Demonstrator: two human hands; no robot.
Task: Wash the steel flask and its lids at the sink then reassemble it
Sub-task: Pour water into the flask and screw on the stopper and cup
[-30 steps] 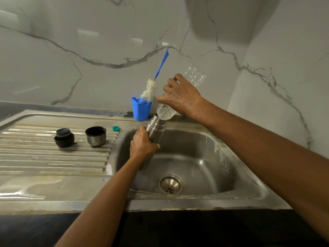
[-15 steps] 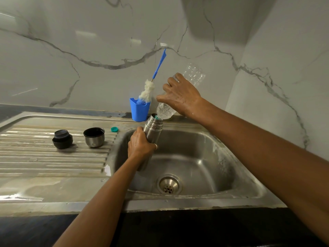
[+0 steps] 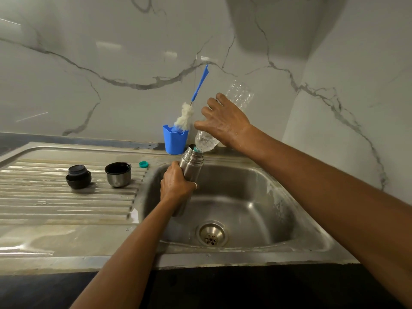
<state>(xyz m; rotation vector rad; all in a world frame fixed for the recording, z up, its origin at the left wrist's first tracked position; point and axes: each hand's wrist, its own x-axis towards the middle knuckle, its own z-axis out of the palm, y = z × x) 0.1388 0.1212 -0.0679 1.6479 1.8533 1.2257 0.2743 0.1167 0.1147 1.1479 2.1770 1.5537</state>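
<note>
While I'm watching remotely, left grip (image 3: 176, 186) wraps tilted steel flask (image 3: 192, 162) | right grip (image 3: 225, 121) clutches tipped plastic bottle (image 3: 206, 141), neck at flask's mouth

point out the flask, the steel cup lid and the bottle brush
flask (image 3: 192, 161), head view, ribbed steel neck
steel cup lid (image 3: 117, 180), head view, shiny outer wall
bottle brush (image 3: 184, 114), head view, white fluffy head

Lids (image 3: 78, 179) left of sink (image 3: 289, 224)
</note>
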